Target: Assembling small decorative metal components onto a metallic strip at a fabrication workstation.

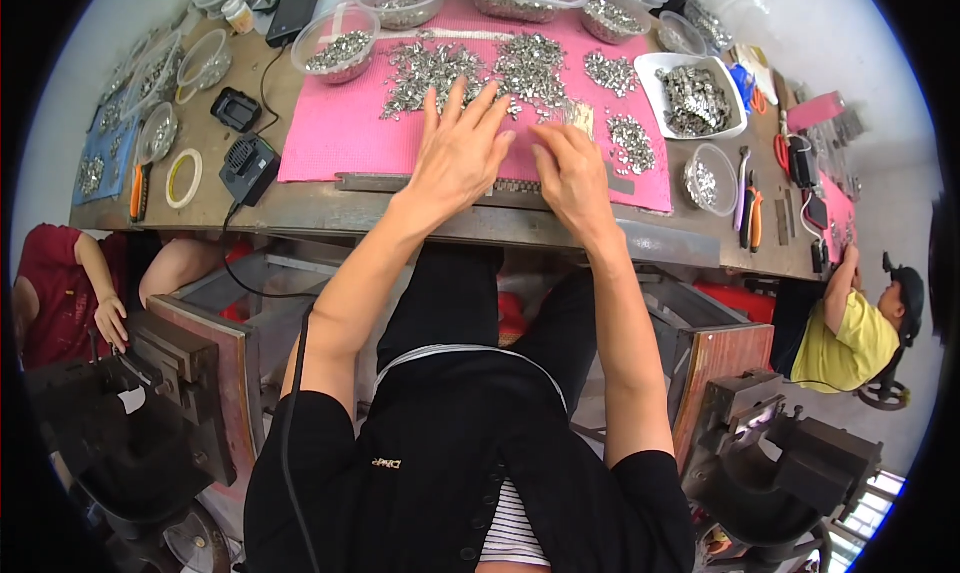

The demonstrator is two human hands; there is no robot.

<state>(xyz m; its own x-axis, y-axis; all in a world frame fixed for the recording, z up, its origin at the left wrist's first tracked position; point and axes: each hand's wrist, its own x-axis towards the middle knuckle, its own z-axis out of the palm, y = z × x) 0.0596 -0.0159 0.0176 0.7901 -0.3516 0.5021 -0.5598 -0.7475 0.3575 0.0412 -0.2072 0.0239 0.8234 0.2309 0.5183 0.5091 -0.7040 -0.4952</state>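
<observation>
Sorting seems underway: left hand (457, 155) splayed, apparently empty, metal pieces (428, 65) at its fingertips; right hand (578, 181) half-curled (contents unclear); picking next calls for a light pinch.

A big brown table (245, 68) carries a pink mat (335, 138) with heaps of tiny shiny metal bits (530, 65) on it. Counting from the mat's middle, a small black holder (235, 110) sits on the table at 9 o'clock, a black box (250, 169) and a pale tape ring (171, 185) at 8, and a clear tub (715, 160) and orange pliers (756, 221) at 4.
</observation>
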